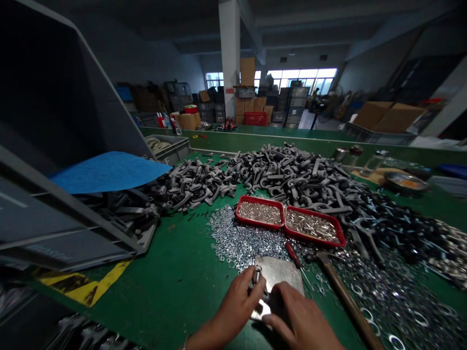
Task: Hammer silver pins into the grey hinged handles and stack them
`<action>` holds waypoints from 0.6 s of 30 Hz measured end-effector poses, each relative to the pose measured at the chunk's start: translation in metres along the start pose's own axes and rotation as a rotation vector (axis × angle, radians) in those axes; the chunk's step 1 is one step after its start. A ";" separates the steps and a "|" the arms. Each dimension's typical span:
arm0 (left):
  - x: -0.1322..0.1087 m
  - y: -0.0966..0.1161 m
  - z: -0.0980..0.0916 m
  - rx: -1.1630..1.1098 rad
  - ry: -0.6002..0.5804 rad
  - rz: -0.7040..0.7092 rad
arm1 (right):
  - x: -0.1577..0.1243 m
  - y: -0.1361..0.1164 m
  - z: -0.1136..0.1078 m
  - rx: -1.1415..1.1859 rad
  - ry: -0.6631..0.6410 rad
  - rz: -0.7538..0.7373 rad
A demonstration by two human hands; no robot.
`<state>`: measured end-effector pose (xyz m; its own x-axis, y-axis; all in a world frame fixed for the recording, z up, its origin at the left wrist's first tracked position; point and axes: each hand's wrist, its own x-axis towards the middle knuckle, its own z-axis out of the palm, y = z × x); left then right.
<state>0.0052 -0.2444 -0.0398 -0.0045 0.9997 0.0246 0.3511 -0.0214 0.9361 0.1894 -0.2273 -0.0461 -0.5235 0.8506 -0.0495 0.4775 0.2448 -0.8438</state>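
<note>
My left hand (237, 304) pinches a small shiny threaded metal piece (257, 275), which stands upright between thumb and fingers. Close beside it, my right hand (302, 316) has its fingers curled around a dark part (276, 304), mostly hidden by the fingers; its kind does not show. Both hands are at the near edge of a flat metal plate (282, 272) on the green table (197, 287). A red-handled screwdriver (293, 255) lies at the plate's far right corner. To the right rests a hammer (345, 294) with a wooden handle.
Two red trays (260, 224) of tiny metal pieces stand beyond the plate, amid loose nuts (229, 243). Behind them spreads a heap of grey metal parts (292, 175). Washers (397, 301) and black parts (404, 223) cover the right. A tipped grey crate (73, 238) stands left.
</note>
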 end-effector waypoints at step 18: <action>0.004 -0.008 0.009 0.076 -0.126 0.382 | -0.001 -0.001 0.004 0.450 -0.295 0.277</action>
<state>0.0107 -0.2399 -0.0500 0.2524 0.9139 0.3178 0.3737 -0.3950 0.8392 0.1870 -0.2305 -0.0476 -0.6266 0.6738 -0.3916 0.3125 -0.2430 -0.9183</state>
